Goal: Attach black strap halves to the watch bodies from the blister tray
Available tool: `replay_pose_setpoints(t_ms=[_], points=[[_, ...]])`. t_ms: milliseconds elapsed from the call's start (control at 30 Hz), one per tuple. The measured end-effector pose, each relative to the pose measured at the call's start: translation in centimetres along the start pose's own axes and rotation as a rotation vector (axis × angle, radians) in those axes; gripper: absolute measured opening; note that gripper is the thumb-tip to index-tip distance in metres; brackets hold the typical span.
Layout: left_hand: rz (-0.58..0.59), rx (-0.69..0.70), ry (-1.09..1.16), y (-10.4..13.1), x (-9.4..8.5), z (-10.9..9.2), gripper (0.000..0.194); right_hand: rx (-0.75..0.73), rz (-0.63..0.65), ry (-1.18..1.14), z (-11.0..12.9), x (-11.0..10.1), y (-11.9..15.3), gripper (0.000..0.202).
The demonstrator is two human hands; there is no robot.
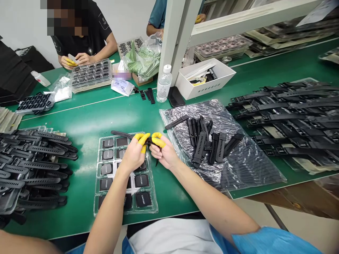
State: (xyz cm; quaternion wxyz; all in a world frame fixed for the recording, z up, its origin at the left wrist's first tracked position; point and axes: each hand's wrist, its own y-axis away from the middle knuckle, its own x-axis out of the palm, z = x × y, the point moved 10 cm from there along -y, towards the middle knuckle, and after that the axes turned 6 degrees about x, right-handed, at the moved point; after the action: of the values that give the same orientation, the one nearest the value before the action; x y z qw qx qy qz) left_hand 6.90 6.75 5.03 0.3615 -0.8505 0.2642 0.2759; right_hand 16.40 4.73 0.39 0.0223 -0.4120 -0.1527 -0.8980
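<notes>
My left hand (pixel 135 153), with yellow finger cots, pinches a black watch strap (pixel 121 134) whose holed end sticks out to the left. My right hand (pixel 163 150), also in yellow cots, is closed on the dark piece at the strap's other end. A thin dark tip shows below the right fingers; how the parts join is hidden by the fingertips. Under both hands lies a clear plastic tray (pixel 155 197) holding square black watch pieces (pixel 141 180) in its compartments. To the right, loose black straps (pixel 200 148) lie on a plastic bag (pixel 246 176) of dark straps.
Strapped watches are piled on trays at left (pixel 39 165) and right (pixel 288 113). A water bottle (pixel 164 86), a phone (pixel 176 96) and a white box (pixel 206 79) stand by a white post (pixel 172 38). Across the green table (pixel 87 121), a co-worker handles a small piece.
</notes>
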Motion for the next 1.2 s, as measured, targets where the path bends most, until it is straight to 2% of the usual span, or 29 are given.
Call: replay_pose_setpoints(t_ms=[167, 367, 600, 800, 933, 1033, 1133, 1200], points=[[0.034, -0.089, 0.098, -0.1, 0.4, 0.4, 0.043, 0.017, -0.009, -0.011, -0.3, -0.3, -0.2, 0.042], [0.027, -0.088, 0.052, -0.3, 0.7, 0.3, 0.041, 0.035, -0.001, -0.109, -0.5, -0.3, -0.4, 0.044], [0.041, -0.081, -0.073, -0.1, 0.5, 0.6, 0.036, 0.017, -0.054, 0.056, -0.8, -0.6, -0.3, 0.044], [0.006, -0.095, 0.121, -0.2, -0.1, 0.7, 0.033, -0.002, -0.015, 0.076, -0.5, -0.2, -0.1, 0.043], [-0.090, -0.190, 0.266, 0.0, -0.7, 1.7, 0.036, -0.031, -0.012, 0.087, 0.0, -0.2, -0.1, 0.042], [-0.209, -0.248, 0.336, 0.1, -1.3, 2.2, 0.026, -0.016, 0.011, 0.162, -0.2, 0.2, -0.1, 0.042], [-0.355, -0.287, 0.447, 0.2, -2.1, 2.8, 0.030, 0.140, 0.099, 0.202, -1.7, 1.0, 0.0, 0.047], [-0.505, -0.342, 0.551, 0.7, -3.6, 4.0, 0.035, 0.274, 0.153, 0.235, -2.9, 1.3, 0.3, 0.045]])
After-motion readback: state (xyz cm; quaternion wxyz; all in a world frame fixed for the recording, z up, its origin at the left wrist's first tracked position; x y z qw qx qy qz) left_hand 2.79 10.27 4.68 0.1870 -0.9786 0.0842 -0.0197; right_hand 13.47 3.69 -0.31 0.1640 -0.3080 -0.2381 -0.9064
